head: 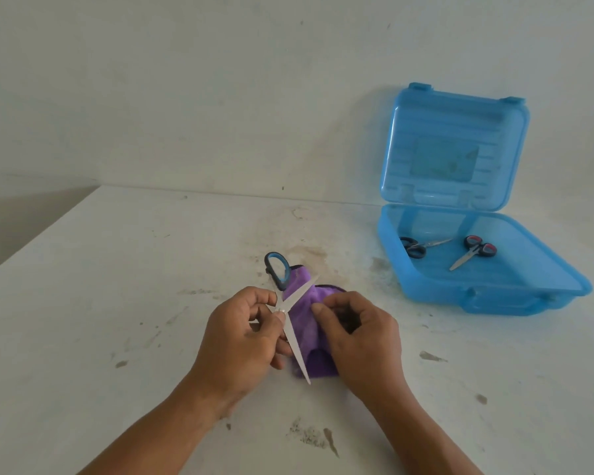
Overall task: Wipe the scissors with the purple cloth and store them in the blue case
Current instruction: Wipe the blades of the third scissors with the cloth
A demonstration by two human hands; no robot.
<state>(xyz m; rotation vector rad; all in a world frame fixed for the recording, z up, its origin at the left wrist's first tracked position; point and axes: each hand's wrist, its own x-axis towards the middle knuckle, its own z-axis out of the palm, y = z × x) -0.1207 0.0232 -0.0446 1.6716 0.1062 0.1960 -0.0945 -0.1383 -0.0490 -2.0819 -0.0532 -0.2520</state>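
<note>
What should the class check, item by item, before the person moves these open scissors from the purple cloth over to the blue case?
1. Case lid open: ok. The blue case stands open, lid upright.
2. Room in the tray: ok. Two small scissors and lie inside with bare floor between and in front of them.
3. Blades closed for carrying: not ok. The open scissors are spread wide in a cross.
4. Firm hold: ok. The left hand pinches them near the pivot.
5. Cloth clear of the blades: not ok. The purple cloth lies behind them, held by the right hand.
6. Blades wiped clean: cannot tell.
</note>
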